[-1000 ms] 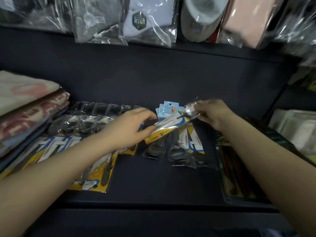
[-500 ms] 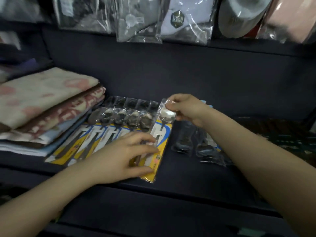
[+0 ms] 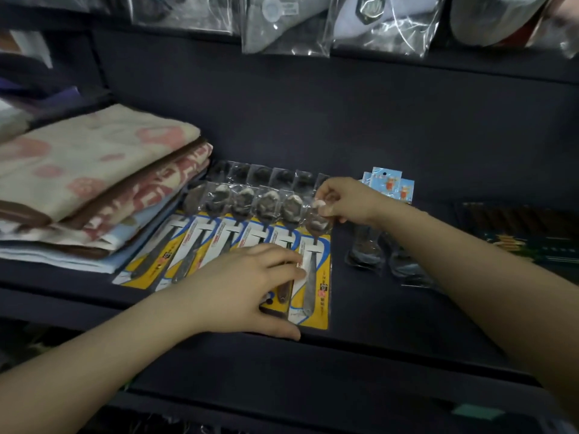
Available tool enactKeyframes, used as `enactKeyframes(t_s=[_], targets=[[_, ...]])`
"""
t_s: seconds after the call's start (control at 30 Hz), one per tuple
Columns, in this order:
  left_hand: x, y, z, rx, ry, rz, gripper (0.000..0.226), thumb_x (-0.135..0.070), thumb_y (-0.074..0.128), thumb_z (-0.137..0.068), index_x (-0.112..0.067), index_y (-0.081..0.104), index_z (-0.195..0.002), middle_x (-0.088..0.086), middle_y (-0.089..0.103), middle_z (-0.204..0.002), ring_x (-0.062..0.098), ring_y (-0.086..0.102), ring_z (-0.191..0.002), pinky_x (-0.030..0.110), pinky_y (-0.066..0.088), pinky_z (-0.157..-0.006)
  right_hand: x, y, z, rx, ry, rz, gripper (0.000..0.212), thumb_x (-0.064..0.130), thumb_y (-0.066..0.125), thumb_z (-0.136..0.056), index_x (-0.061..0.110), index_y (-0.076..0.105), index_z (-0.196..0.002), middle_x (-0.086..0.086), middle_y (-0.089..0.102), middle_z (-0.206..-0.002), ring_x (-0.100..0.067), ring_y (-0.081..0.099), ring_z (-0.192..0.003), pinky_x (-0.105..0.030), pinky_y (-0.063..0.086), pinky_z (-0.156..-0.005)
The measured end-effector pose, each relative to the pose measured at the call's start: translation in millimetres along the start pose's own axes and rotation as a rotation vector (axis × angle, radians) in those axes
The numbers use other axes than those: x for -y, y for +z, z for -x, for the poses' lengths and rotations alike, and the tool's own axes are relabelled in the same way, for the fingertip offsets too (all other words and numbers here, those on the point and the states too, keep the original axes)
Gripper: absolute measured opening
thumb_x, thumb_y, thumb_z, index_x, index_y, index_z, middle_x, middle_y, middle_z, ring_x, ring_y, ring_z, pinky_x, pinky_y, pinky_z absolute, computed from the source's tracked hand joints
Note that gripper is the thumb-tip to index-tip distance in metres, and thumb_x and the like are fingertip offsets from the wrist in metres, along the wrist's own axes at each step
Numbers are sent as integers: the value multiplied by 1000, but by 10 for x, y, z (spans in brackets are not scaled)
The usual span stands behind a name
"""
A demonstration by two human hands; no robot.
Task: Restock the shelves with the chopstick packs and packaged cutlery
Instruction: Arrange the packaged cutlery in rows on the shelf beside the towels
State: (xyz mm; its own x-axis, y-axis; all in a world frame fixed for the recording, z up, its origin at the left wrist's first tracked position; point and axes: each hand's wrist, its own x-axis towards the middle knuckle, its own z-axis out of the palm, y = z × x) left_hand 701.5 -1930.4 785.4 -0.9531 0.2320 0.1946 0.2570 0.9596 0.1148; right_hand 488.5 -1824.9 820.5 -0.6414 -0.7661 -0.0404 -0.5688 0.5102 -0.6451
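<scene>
A dark, cloth-covered shelf [image 3: 376, 317] filled our view, under a rail of goods hung in clear bags. On it we were settling a spoon pack [image 3: 315, 270], glossy film over a yellow card, at the right end of a row of matching spoon packs [image 3: 219, 233]. Our right hand [image 3: 347, 200] pinched its top edge in a narrow grip; our left hand [image 3: 247, 286] pressed flat-fingered on the lower cards. We judged this row nearly done, while looser cutlery packs [image 3: 366, 249] to the right awaited tidying. What may have been chopstick packs [image 3: 517, 233] lay dim further right. Soft folded towels [image 3: 94, 183] were stacked to the left.
</scene>
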Motion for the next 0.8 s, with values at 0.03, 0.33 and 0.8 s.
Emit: enactKeyframes(t_s=[0.03,0.33,0.8], targets=[[4,3,2,2,0,16,76,-82,30,-69,-29,54,-118,-8,52,-130,7,45,-118,27,44,-94,-23,-1,10,16,-29,32,18,7,61,-86,16,55,-100,-3,57,-96,-15,51,-85,-19,41,-62],[40,46,0,-25,8,31,74,-79,25,-74,-32,49,-125,-11,52,-132,7,45,-119,29,40,-98,-97,-115,79,89,-85,454,31,36,47,-95,12,52,-114,-3,58,-103,-20,53,-94,-29,40,-78],[-10,-91,-186,-18,-73,81,65,-77,36,-70,-29,60,-106,-14,56,-114,6,52,-105,34,49,-88,-219,-495,703,512,-299,549,50,2,60,-84,30,57,-124,25,50,-110,20,46,-92,-1,34,-81]])
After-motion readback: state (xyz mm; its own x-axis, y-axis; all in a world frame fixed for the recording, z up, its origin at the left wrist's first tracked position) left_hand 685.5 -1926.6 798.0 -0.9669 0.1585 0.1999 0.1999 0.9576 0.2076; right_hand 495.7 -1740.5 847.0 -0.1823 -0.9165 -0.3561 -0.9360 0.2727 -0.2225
